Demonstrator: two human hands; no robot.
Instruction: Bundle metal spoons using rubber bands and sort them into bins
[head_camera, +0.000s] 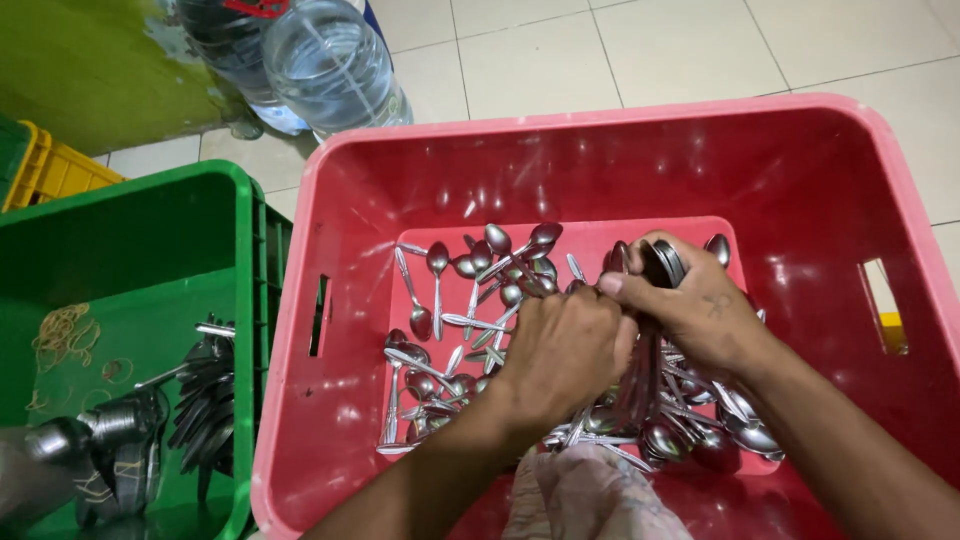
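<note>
Both hands meet low in the red crate (600, 140). The right hand (690, 305) is closed around a stack of spoons (662, 262), bowls nested together at its 12 o'clock, handles running down under the palm. The left hand (565, 345) is curled shut just beside it at 9 o'clock, knuckles up, fingertips touching the same stack near the right thumb; whether it grips anything of its own is hidden.

Loose spoons (470, 300) lie scattered over the crate floor, mostly from 9 to 12 o'clock of the hands, with more heaped under the right wrist at 5 o'clock. A pale cloth (590, 495) lies at 6 o'clock between the forearms, covering part of the heap.

At 9 o'clock, touching the red crate's wall, stands a green crate (150, 200) holding bundled spoons (205, 400) and some rubber bands (62, 335). A yellow crate (55, 170) shows beyond it. At 11 o'clock two water bottles (330, 65) stand on the tiled floor (700, 50).
</note>
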